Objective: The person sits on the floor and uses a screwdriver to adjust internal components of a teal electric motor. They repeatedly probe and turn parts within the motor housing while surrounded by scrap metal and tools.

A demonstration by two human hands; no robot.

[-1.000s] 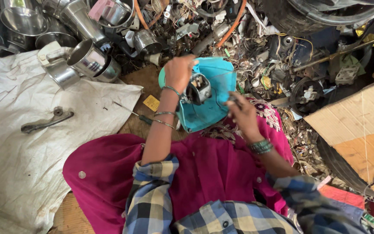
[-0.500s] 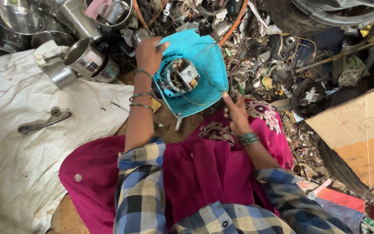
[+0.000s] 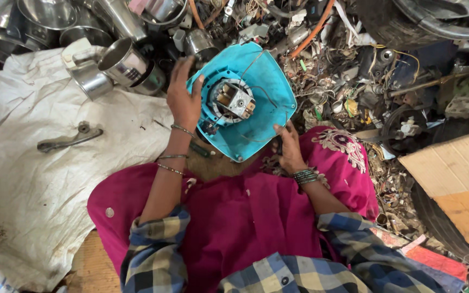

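Observation:
A turquoise plastic appliance housing [image 3: 256, 114] with a small electric motor [image 3: 234, 100] and thin wires in its middle lies tilted in front of my lap. My left hand [image 3: 183, 95] grips its left rim, fingers spread over the edge. My right hand [image 3: 289, 146] rests at the housing's lower right edge, fingers curled against it; whether it holds something small there I cannot tell. Bangles circle both wrists. My pink garment [image 3: 234, 211] covers my knees below.
Steel cups and pots [image 3: 109, 59] are piled at the upper left. A metal wrench-like tool [image 3: 69, 139] lies on the white sack cloth [image 3: 39, 184]. A heap of wires and scrap parts [image 3: 354, 59] fills the upper right. Cardboard [image 3: 451, 173] lies at right.
The turquoise housing has been turned and lifted, its motor side now facing up and further from me. My left hand shifted along its left rim; my right hand dropped to its lower edge.

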